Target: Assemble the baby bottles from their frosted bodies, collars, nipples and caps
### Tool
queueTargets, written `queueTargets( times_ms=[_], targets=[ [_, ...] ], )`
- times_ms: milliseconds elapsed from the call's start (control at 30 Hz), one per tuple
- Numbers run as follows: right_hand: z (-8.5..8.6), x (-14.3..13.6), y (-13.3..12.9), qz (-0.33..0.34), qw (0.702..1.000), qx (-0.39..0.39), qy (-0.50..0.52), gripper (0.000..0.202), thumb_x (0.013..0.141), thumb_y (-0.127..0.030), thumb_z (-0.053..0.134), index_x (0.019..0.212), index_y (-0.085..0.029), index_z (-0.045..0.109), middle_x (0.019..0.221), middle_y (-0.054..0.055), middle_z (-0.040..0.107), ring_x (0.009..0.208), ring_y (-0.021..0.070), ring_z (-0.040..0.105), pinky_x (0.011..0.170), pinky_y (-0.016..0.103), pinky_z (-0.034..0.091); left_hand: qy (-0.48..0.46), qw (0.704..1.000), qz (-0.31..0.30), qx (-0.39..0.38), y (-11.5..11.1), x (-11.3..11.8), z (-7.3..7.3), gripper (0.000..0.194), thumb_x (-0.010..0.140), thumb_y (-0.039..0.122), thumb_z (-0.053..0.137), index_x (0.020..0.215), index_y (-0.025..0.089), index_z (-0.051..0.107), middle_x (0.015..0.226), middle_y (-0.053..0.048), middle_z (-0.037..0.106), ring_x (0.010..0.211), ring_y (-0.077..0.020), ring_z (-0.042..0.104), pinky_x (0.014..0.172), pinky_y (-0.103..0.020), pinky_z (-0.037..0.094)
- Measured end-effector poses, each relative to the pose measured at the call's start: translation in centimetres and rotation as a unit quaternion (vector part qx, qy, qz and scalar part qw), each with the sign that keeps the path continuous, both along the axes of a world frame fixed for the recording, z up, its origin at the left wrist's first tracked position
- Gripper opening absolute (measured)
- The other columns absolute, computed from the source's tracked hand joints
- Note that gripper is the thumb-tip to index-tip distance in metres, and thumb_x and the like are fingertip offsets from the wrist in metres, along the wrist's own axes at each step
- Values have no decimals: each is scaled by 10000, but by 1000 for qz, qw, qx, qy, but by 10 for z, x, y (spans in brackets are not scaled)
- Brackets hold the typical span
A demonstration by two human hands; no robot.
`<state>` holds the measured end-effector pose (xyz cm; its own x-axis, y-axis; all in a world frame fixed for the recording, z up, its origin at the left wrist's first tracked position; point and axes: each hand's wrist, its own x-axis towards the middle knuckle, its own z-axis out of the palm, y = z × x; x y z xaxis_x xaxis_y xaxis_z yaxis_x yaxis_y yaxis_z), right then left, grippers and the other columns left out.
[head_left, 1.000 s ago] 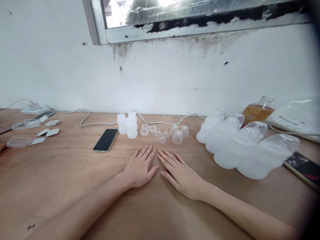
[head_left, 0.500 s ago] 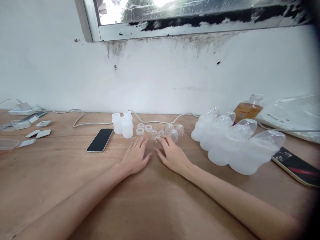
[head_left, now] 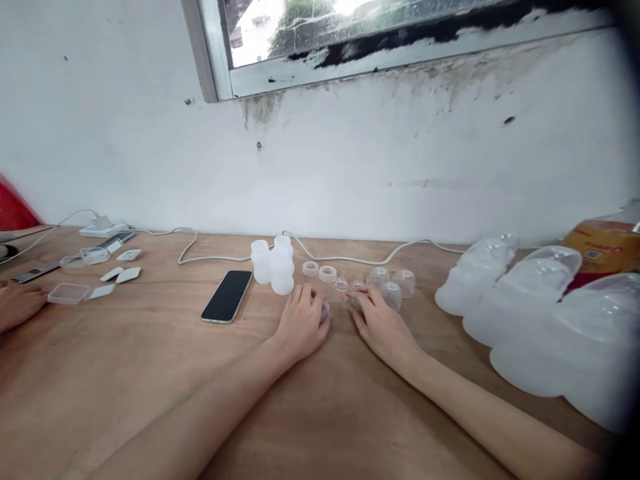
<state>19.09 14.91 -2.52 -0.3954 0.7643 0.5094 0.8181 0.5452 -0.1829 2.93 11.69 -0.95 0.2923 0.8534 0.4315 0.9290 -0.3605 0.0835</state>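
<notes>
My left hand (head_left: pixel 302 323) is closed round a clear screw ring (head_left: pixel 325 311), mostly hidden behind its fingers and thumb. My right hand (head_left: pixel 384 327) pinches a clear bottle nipple (head_left: pixel 349 302) at the table surface, its fingertips covering part of it. Two more nipples (head_left: pixel 341 285) stand just behind those fingers. Beyond my left hand lie two loose screw rings (head_left: pixel 327 273). Several clear dome caps (head_left: pixel 403 283) sit behind my right hand. Small frosted white bottles (head_left: pixel 283 272) stand close together to the left of the rings.
A phone (head_left: pixel 227 297) lies left of my left hand. Many frosted bottles with clear caps (head_left: pixel 530 333) stand at the right, before an orange-labelled bottle (head_left: pixel 600 247). A white cable (head_left: pixel 350 260) runs along the wall. Another person's hand (head_left: pixel 20 305) rests near plastic boxes (head_left: pixel 69 293) at far left.
The view has swung left, bringing another person's hand into sight. My left hand has closed on a screw ring from the group, and my right fingers have closed on a nipple.
</notes>
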Motion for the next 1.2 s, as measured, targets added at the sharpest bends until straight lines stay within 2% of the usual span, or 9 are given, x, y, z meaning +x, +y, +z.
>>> queueTargets(
  times_ms=[67, 167, 267, 467, 633, 800, 967, 1133, 1200],
  targets=[
    [-1, 0, 1, 16, 1000, 20, 10, 206, 819, -170, 361, 947, -126, 516, 1028, 122, 476, 827, 212, 560, 594, 307, 496, 0, 1000, 0, 5, 1, 0, -1, 228, 780, 269, 478, 954, 125, 512, 1017, -114, 480, 965, -232, 434, 846, -357, 377],
    [-2, -1, 2, 43, 998, 38, 17, 194, 787, -109, 364, 921, -129, 503, 1020, 122, 484, 940, 228, 505, 753, 340, 463, 6, 1000, -7, 9, 0, 0, -3, 187, 790, 262, 467, 923, 141, 519, 943, -100, 525, 920, -238, 457, 808, -371, 385],
    [-1, -2, 1, 64, 997, 40, 13, 215, 759, -65, 363, 907, -136, 503, 920, 101, 528, 945, 246, 479, 825, 383, 415, 3, 1000, -15, 20, -4, 0, -1, 218, 791, 280, 477, 960, 148, 514, 905, -95, 556, 898, -255, 476, 789, -404, 382],
    [4, 0, -11, 84, 995, 29, 50, 283, 760, -100, 366, 1027, -140, 451, 1007, 111, 476, 888, 216, 517, 727, 342, 459, -47, 997, -61, 23, -10, -2, 2, 311, 801, 254, 487, 1093, 156, 440, 992, -73, 565, 952, -218, 498, 818, -344, 408],
    [5, 6, -15, 113, 989, 29, 96, 210, 799, -171, 395, 993, -149, 473, 1024, 101, 457, 895, 183, 523, 797, 324, 442, -116, 991, -70, 21, -10, -8, -3, 314, 806, 254, 499, 1093, 147, 428, 1059, -59, 539, 968, -163, 518, 837, -276, 426],
    [5, 7, -12, 134, 984, 26, 116, 176, 818, -227, 414, 947, -160, 512, 973, 84, 485, 879, 181, 528, 792, 330, 446, -161, 986, -35, 19, -4, -15, -7, 378, 743, 280, 580, 1058, 106, 463, 996, -80, 532, 859, -167, 555, 775, -294, 463],
    [7, 5, -15, 149, 980, 31, 131, 196, 831, -210, 376, 963, -150, 508, 1018, 102, 485, 944, 192, 511, 834, 349, 424, -158, 987, -37, 8, -1, -15, -11, 383, 704, 212, 611, 1051, 126, 475, 992, -71, 534, 912, -188, 539, 804, -323, 449],
    [7, 6, -14, 144, 978, 19, 151, 243, 831, -256, 419, 1050, -166, 471, 966, 83, 535, 779, 170, 561, 714, 321, 470, -142, 989, -40, 20, -7, -13, -8, 387, 700, 248, 608, 1045, 146, 466, 1208, -128, 388, 1021, -229, 484, 873, -384, 399],
    [7, 6, -14, 141, 976, 13, 164, 243, 830, -271, 429, 1047, -165, 454, 934, 74, 554, 694, 151, 565, 660, 305, 482, -132, 990, -44, 32, -11, -12, -5, 387, 707, 257, 595, 1054, 157, 457, 1218, -127, 369, 1045, -245, 458, 885, -408, 375]
  ],
)
